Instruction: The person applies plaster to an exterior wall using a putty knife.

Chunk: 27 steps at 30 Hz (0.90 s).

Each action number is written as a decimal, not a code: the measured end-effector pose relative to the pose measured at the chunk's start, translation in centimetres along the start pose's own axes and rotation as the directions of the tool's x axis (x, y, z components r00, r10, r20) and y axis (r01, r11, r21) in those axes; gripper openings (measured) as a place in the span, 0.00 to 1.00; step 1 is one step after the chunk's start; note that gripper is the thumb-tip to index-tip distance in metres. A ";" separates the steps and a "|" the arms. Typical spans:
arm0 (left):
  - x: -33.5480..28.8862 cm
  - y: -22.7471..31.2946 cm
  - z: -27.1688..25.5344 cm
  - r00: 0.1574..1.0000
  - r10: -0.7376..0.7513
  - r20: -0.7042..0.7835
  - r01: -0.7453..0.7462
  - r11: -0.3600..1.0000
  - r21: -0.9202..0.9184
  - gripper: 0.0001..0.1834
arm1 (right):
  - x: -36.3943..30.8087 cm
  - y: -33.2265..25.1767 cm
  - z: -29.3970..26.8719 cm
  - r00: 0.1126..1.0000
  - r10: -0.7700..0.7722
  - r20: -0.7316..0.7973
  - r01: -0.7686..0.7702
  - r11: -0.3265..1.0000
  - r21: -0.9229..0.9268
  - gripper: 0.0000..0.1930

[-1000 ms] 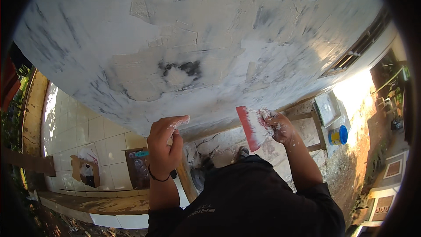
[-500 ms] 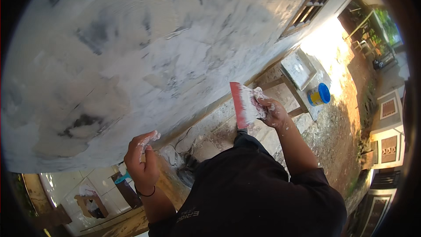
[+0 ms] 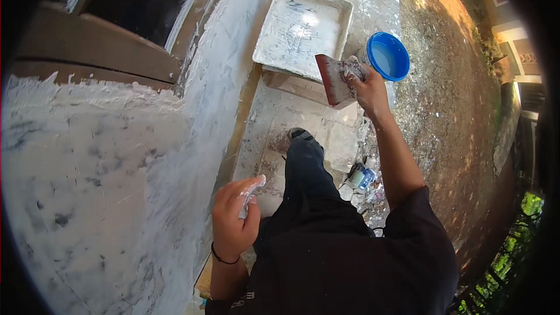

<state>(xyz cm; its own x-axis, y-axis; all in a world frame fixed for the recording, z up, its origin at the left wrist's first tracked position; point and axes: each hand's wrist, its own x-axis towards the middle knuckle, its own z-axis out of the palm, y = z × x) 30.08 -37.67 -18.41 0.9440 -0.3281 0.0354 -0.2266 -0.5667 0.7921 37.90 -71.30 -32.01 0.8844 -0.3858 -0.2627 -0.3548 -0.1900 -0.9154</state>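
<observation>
My right hand (image 3: 372, 94) grips a wide putty scraper (image 3: 332, 83), whose reddish blade is smeared with white putty. The scraper is in front of the near right corner of a shallow, putty-coated tray (image 3: 273, 52). Right behind that hand stands a blue-rimmed bucket (image 3: 401, 58) with pale liquid-looking content. My left hand (image 3: 233, 217) is beside the wall with its fingers bent and the thumb apart from them. White putty coats its fingertips, and nothing shows between them. On the left, the wall (image 3: 105, 163) bears patchy white putty with darker grey spots.
The tray and bucket stand on a low, splattered bench (image 3: 376, 9). A window with a brown wooden frame (image 3: 99, 41) is set in the wall. Below the bench lies paint-spotted paving, with a small blue-and-white packet (image 3: 363, 177) near my leg (image 3: 309, 169).
My view has turned toward the bench, and I am closer to it. The scraper, still in my right hand, is now near the tray and bucket. My left hand stays bent.
</observation>
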 end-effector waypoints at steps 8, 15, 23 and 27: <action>16.1 0.3 7.7 0.963 0.049 0.264 -0.055 0.998 0.015 0.17 | 15.5 3.8 1.8 0.974 -0.192 0.121 0.227 0.807 -0.545 0.10; 18.2 -1.4 9.2 0.963 -0.095 0.250 0.074 0.993 0.095 0.18 | 15.4 6.9 6.9 0.913 -0.280 0.295 0.406 0.685 -0.605 0.08; 18.3 -1.0 9.3 0.952 -0.236 0.193 0.220 0.970 0.101 0.17 | 13.8 10.1 7.3 0.804 -0.316 0.504 0.591 0.517 -0.620 0.13; 18.7 0.3 9.9 0.952 -0.220 0.212 0.204 0.974 0.097 0.17 | 12.6 10.3 7.2 0.802 -0.333 0.497 0.592 0.555 -0.584 0.13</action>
<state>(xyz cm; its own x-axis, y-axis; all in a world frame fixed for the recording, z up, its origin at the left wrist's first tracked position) 45.29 -51.45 -23.59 0.8978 -0.3481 -0.2699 -0.0519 -0.6922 0.7198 47.57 -71.57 -46.90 0.9777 0.2022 -0.0573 0.1497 -0.8614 -0.4854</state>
